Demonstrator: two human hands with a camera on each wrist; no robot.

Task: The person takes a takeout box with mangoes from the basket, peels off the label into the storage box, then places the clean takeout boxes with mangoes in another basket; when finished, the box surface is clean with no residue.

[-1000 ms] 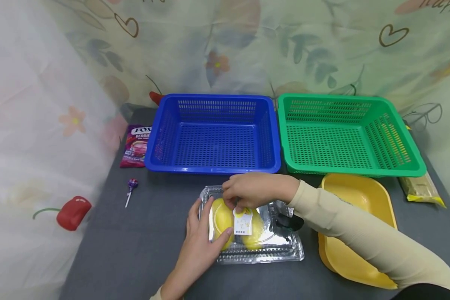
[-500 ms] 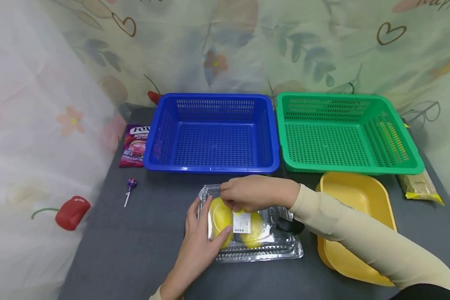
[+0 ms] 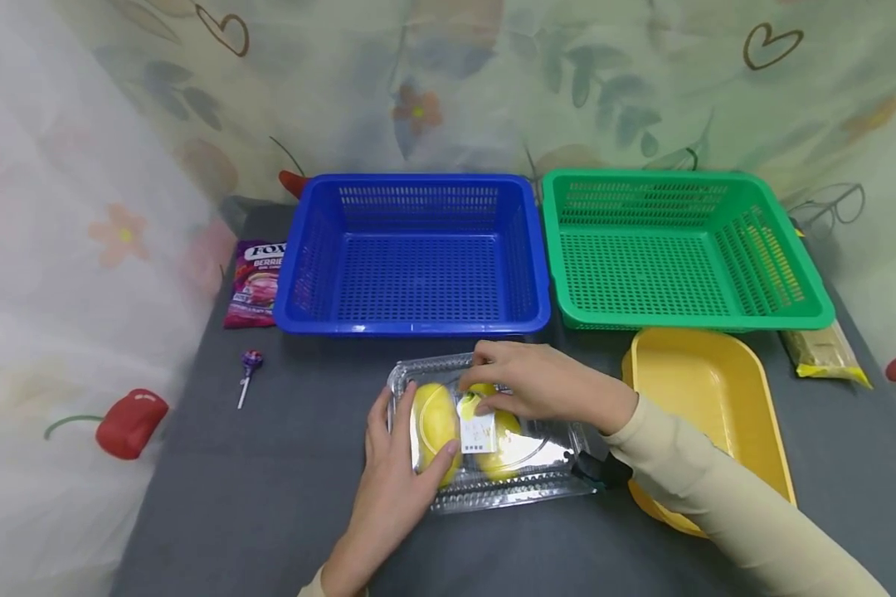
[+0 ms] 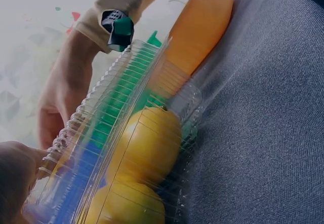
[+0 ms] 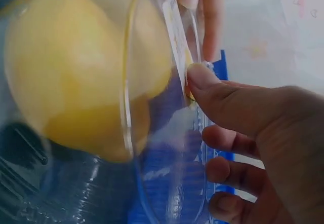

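Note:
A clear plastic clamshell box (image 3: 538,489) with several yellow fruits (image 3: 435,423) inside lies on the grey cloth. Stuck flat on its lid is a small white label sticker (image 3: 479,434) with a yellow top. My left hand (image 3: 396,473) rests over the box's left side, fingers extended and thumb on the lid near the label. My right hand (image 3: 538,383) reaches across from the right. Its thumb (image 5: 205,77) presses the label's upper part, while the other fingertips touch the lid. The right index finger is hidden behind the thumb in the right wrist view.
Behind the box stand a blue basket (image 3: 414,329) and a green basket (image 3: 698,322). A yellow tub (image 3: 747,398) sits under the right forearm. At left lie a candy bag (image 3: 255,286) and a lollipop (image 3: 250,369); a yellow-ended packet (image 3: 829,352) lies far right.
The right hand has turned and shifted slightly right, uncovering more of the label, with its thumb now on the label's upper part. The left hand keeps its place on the box.

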